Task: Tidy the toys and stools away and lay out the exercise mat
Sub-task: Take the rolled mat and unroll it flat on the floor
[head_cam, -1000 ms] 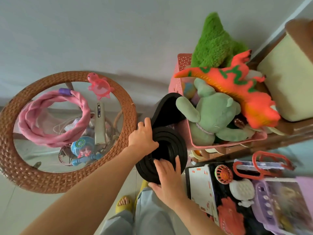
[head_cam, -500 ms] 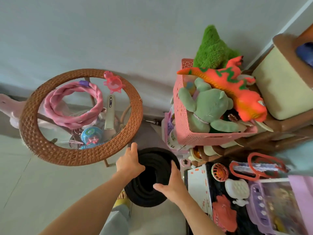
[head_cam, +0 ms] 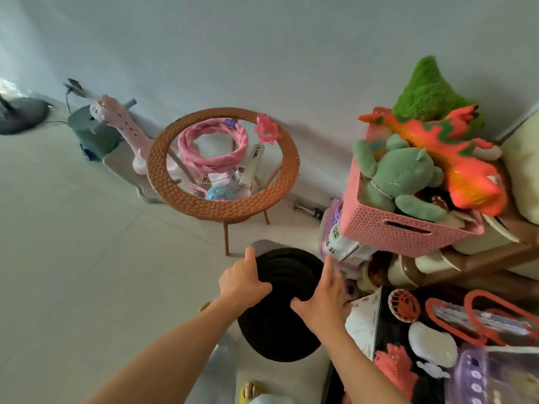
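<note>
A rolled black exercise mat (head_cam: 281, 325) stands on end between my hands, low over the pale floor. My left hand (head_cam: 242, 282) grips its left side near the top. My right hand (head_cam: 326, 298) presses flat against its right side, thumb over the roll. To the right, a pink basket (head_cam: 388, 228) on a wooden shelf holds a green plush bear (head_cam: 405, 173), an orange dinosaur (head_cam: 455, 153) and a green fuzzy toy (head_cam: 425, 91).
A round wicker glass-top table (head_cam: 223, 205) stands ahead with a pink ring, a pink turtle toy and a remote on it. A pink giraffe toy (head_cam: 125, 126) and a dark stool (head_cam: 90, 132) sit at the left wall. Toy boxes (head_cam: 437, 339) crowd the lower right.
The rolled mat has come down and away from beside the pink basket, with both hands on it. My view has pulled back, and more floor shows at the left.
</note>
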{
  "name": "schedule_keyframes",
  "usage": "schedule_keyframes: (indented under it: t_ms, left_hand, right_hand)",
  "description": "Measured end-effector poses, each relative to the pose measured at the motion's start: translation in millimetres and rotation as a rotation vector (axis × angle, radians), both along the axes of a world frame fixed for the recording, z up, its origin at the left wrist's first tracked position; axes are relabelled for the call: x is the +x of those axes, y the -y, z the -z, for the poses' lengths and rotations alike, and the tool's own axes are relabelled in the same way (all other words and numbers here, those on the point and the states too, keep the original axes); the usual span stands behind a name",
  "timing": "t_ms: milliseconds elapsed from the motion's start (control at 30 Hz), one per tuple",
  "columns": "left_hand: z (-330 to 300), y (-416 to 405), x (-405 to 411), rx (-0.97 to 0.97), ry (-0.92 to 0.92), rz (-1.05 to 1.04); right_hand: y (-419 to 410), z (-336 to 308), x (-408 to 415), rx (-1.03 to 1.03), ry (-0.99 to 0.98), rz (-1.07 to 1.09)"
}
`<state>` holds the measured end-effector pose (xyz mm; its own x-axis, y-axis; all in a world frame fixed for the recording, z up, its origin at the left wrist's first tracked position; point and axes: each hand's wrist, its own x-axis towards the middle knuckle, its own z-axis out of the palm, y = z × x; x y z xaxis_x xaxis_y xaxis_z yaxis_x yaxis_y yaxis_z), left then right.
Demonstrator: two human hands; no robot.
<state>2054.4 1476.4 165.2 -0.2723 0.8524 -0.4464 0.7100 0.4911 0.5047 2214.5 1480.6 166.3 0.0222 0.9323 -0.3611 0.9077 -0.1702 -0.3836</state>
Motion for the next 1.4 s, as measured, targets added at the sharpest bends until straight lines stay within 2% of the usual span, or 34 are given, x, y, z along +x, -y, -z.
schedule_keyframes:
  t_ms: [100, 300, 467, 733, 1067, 1400]
  left_hand:
    - [-9, 30, -20, -0.024, 0.006, -0.095]
    - [-33, 83, -71, -0.061, -0.003, -0.276]
    - [-48, 135, -141, -0.034, -0.036, -0.470]
    - [-64, 279, -276, 0.006, -0.006, -0.783]
    - [-103, 404, -410, 0.045, -0.150, -0.981]
    - [-108, 423, -542, 0.065, -0.212, -1.074]
  right_hand:
    - [17, -4, -20, -0.015, -0.120, -0.104]
    - [25, -21, -67, 0.005, -0.086, -0.397]
    - [39, -38, -152, 0.003, -0.048, -0.624]
    - [129, -58, -326, -0.026, -0.106, -0.975]
    - [229, -86, -502, 0.028, -0.229, -1.237]
    - [238, -91, -654, 0.104, -0.271, -1.384]
